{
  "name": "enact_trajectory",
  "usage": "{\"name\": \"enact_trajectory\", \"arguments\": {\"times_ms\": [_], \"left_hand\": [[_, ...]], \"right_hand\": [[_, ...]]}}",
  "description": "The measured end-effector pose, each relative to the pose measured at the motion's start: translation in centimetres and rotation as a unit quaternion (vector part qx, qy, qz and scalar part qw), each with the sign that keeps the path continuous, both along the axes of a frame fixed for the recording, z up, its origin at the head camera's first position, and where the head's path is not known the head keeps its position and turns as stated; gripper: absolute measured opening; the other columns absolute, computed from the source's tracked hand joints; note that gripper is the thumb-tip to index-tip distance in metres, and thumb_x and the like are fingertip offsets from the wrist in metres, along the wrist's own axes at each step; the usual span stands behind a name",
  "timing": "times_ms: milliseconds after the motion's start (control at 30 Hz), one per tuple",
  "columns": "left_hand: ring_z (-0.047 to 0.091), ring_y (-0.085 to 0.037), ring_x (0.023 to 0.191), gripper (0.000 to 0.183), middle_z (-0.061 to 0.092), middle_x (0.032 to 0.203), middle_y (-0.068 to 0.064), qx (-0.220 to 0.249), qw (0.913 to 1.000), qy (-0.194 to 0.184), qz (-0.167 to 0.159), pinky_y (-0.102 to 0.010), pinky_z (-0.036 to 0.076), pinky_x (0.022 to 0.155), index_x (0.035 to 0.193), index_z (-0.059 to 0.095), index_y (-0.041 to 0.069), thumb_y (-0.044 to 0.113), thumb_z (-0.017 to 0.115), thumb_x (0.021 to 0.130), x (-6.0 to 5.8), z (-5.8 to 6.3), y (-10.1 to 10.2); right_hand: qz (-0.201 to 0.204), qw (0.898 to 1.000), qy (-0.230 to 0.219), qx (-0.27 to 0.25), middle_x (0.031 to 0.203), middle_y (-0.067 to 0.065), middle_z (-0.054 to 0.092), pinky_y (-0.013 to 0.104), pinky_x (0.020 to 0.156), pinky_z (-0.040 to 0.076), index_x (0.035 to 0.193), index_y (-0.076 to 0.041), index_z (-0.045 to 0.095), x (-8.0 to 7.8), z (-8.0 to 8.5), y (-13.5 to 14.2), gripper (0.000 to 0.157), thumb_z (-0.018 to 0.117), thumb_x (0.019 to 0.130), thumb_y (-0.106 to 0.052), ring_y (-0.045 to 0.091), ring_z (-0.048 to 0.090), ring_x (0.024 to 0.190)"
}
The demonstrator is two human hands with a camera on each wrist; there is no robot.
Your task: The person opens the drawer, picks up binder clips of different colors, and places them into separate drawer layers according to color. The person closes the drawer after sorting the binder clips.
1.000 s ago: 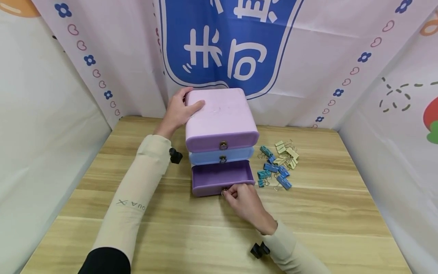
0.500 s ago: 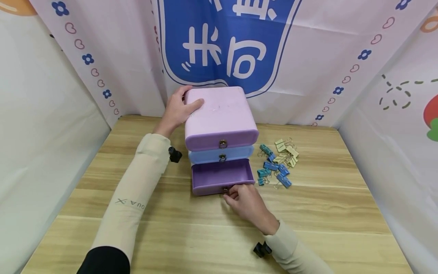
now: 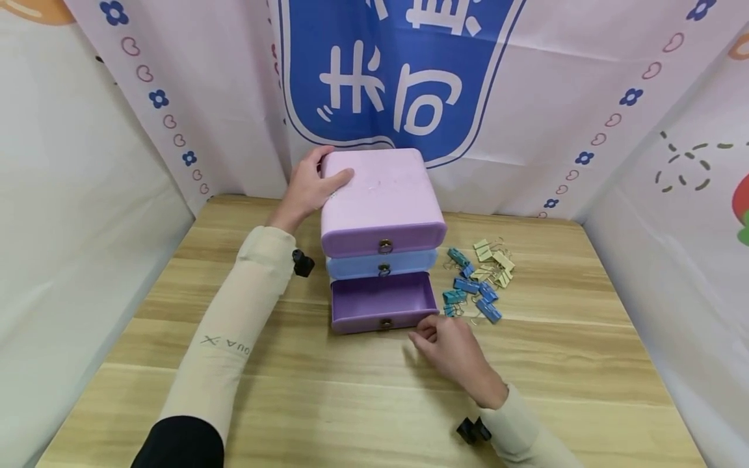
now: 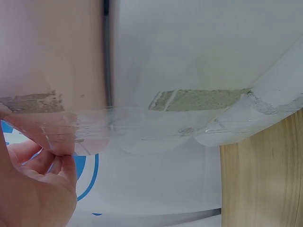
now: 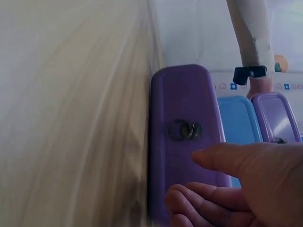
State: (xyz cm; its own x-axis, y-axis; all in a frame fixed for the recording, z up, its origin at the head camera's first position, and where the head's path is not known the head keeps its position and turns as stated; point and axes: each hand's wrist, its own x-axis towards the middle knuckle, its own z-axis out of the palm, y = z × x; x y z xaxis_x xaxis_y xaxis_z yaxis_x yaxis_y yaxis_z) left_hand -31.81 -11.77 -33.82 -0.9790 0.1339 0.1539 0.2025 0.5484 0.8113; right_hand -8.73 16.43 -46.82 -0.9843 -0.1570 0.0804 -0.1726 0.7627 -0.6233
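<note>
A small drawer cabinet [image 3: 380, 188] with a pink top stands on the table, its lowest purple drawer [image 3: 357, 324] pulled out and bare inside. Above it, the blue drawer [image 3: 357, 266] and the upper purple drawer [image 3: 351, 242] are closed. My left hand [image 3: 309, 193] grips the cabinet's rear left corner, thumb on top; in the left wrist view its fingers [image 4: 42, 163] bend around the edge. Near the open drawer's right front corner, my right hand [image 3: 455, 348] has loosely bent fingers and holds nothing. The right wrist view shows the metal ring pull [image 5: 182, 129] free of the fingers.
Right of the cabinet lies a loose group of binder clips: blue ones [image 3: 488, 311], teal ones [image 3: 454, 297] and pale yellow ones [image 3: 503, 261]. A printed cloth [image 3: 526, 130] hangs behind the wooden table [image 3: 328, 403], and white sheets stand at both sides.
My right hand has let go of the lowest drawer's ring pull and moved right, to the drawer's corner. The left hand keeps its grip, and the drawer stays out.
</note>
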Motion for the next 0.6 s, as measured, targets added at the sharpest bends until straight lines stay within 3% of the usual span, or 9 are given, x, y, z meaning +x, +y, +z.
{"name": "enact_trajectory", "arguments": {"times_ms": [367,600], "left_hand": [[0.043,-0.025,0.149,0.086,0.039,0.169,-0.006,-0.002,0.9999,-0.011,-0.002,-0.045,0.035,0.127,0.164,0.037,0.018,0.057,0.070,0.095,0.1,0.2,0.2],[0.043,-0.026,0.149,0.086,0.040,0.169,-0.007,-0.001,0.9999,-0.011,0.004,-0.046,0.036,0.126,0.164,0.037,0.018,0.056,0.071,0.095,0.1,0.2,0.0]], "right_hand": [[-0.050,0.998,0.032,0.025,0.083,0.005,0.080,0.027,0.066,0.062,0.095,-0.005,0.081,-0.3,1.4,3.4,0.015,0.082,0.092,-0.019,0.010,0.074,0.070],[-0.078,0.995,0.026,0.058,0.083,0.009,0.080,0.029,0.062,0.059,0.101,0.001,0.081,-0.9,1.6,4.6,0.024,0.080,0.093,-0.021,0.013,0.070,0.066]]}}
